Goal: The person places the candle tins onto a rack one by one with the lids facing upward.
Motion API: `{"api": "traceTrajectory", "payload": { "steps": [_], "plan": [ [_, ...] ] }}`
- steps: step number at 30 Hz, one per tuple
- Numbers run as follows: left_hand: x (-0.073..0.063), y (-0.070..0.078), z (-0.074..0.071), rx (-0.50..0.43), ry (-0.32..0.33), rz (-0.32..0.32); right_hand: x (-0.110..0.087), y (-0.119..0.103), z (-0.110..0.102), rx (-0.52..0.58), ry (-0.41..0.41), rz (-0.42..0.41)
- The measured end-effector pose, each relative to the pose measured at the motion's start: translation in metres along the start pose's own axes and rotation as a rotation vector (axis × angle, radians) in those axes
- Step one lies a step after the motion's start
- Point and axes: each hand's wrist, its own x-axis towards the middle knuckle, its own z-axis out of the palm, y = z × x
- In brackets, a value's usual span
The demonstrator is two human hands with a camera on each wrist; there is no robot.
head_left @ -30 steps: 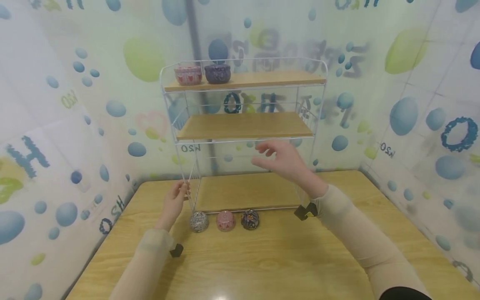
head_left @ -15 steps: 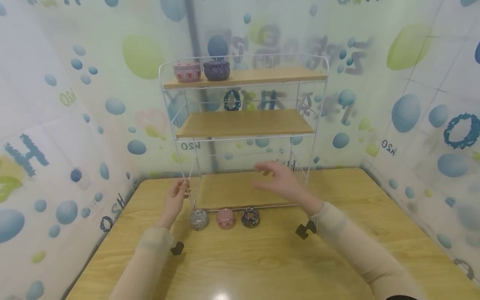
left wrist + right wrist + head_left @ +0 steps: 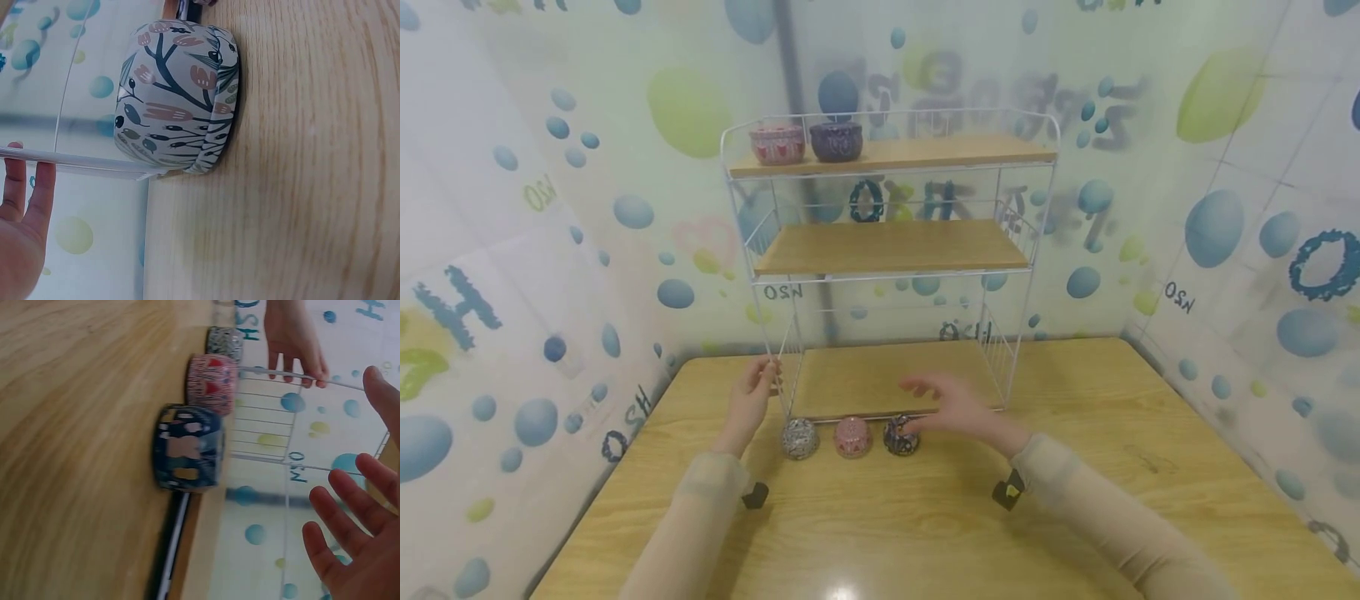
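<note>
My left hand (image 3: pixel 751 400) holds the front left post of a white wire shelf rack (image 3: pixel 735 212), its fingers round the thin rod. My right hand (image 3: pixel 958 408) hovers with spread fingers at the rack's lower front, thumb over a dark patterned bowl (image 3: pixel 897 443); in the right wrist view it looks apart from that bowl. Beside it stand a pink bowl (image 3: pixel 852 438) and a grey-white floral bowl (image 3: pixel 800 439), all three upside down in a row on the table. The left wrist view shows the floral bowl (image 3: pixel 175 94) close by the post.
On the rack's top board (image 3: pixel 955 150) a pink heart-patterned bowl (image 3: pixel 778 145) and a purple bowl (image 3: pixel 837 142) stand upright at the left. Below are a middle board (image 3: pixel 891 247) and a bottom board (image 3: pixel 857 375). Patterned walls enclose the wooden table (image 3: pixel 880 525).
My right hand has come down from just below the middle board to near the dark bowl. The left hand stays on the post, and the bowls have not moved.
</note>
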Motion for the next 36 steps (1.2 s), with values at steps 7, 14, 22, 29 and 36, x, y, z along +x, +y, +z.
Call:
{"api": "traceTrajectory", "payload": {
  "steps": [7, 14, 22, 29, 36],
  "plan": [
    [-0.001, -0.002, 0.0, -0.005, -0.01, -0.005, -0.003, 0.018, 0.015, 0.075, -0.047, 0.005],
    [0.0, -0.001, 0.0, -0.043, -0.015, 0.006, -0.005, 0.034, 0.027, 0.068, -0.051, 0.058],
    [0.002, -0.001, 0.0, -0.017, -0.01, 0.018, 0.0, 0.046, 0.033, 0.059, -0.075, 0.106],
    [0.001, -0.003, 0.0, -0.039, -0.012, 0.016, 0.001, 0.054, 0.038, 0.078, -0.113, 0.148],
    [0.002, -0.004, -0.001, -0.049, -0.004, 0.02, 0.004, 0.056, 0.04, 0.101, -0.133, 0.171]
  ]
}}
